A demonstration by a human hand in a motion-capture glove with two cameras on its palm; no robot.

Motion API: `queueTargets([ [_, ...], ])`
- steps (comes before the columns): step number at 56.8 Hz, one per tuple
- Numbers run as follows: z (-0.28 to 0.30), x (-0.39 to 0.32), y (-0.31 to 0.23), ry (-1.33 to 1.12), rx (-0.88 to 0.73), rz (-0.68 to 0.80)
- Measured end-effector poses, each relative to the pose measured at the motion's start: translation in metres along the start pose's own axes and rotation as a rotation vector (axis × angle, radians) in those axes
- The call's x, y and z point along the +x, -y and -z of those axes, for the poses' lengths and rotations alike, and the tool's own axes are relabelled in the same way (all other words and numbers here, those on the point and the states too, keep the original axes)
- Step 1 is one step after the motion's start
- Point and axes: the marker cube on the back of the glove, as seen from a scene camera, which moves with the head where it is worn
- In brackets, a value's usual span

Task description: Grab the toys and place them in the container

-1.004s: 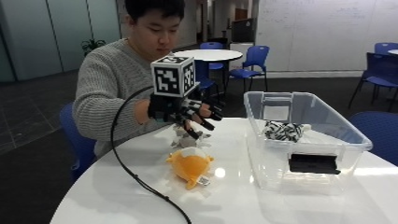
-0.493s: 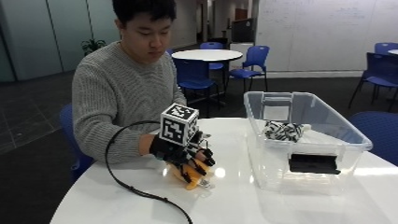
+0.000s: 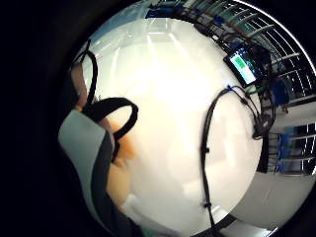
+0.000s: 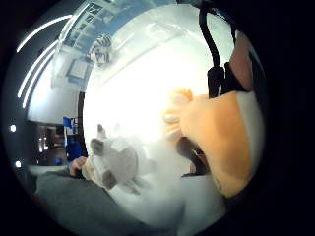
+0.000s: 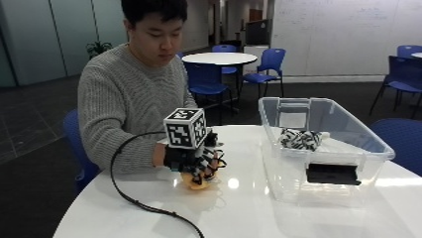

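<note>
In the outside view my gloved right hand (image 5: 194, 158) is down on the white table (image 5: 264, 218), fingers curled over an orange plush toy (image 5: 196, 183) and gripping it. The thumb side palm view shows that orange toy (image 4: 216, 142) close against the palm. A grey and white plush toy (image 4: 114, 162) lies on the table beside it, near the person's sweater. The clear plastic container (image 5: 290, 178) stands to the right of the hand. A zebra-striped toy (image 5: 300, 139) lies inside it.
A black flat piece (image 5: 333, 173) sits at the container's front wall. A black cable (image 5: 131, 198) runs from the hand across the table's near left part. In the little finger side palm view a device with a green screen (image 3: 242, 66) shows beyond the table edge.
The hand has come down from above the table onto the orange toy and closed its fingers over it. The container and the zebra toy have not moved.
</note>
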Motion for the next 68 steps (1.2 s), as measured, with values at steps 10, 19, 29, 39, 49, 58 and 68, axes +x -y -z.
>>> queueTargets([
  [10, 0.033, -0.008, 0.008, 0.013, -0.011, 0.035],
  [19, 0.128, -0.021, 0.060, -0.015, 0.107, 0.085],
  [29, 0.200, -0.061, 0.141, 0.129, 0.108, 0.181],
  [39, 0.178, -0.108, 0.235, 0.159, 0.035, 0.014],
  [49, 0.128, -0.139, 0.298, -0.039, -0.052, -0.005],
  [58, 0.107, -0.133, 0.297, -0.078, -0.196, 0.045],
  [68, 0.122, -0.124, 0.257, 0.092, -0.155, 0.100],
])
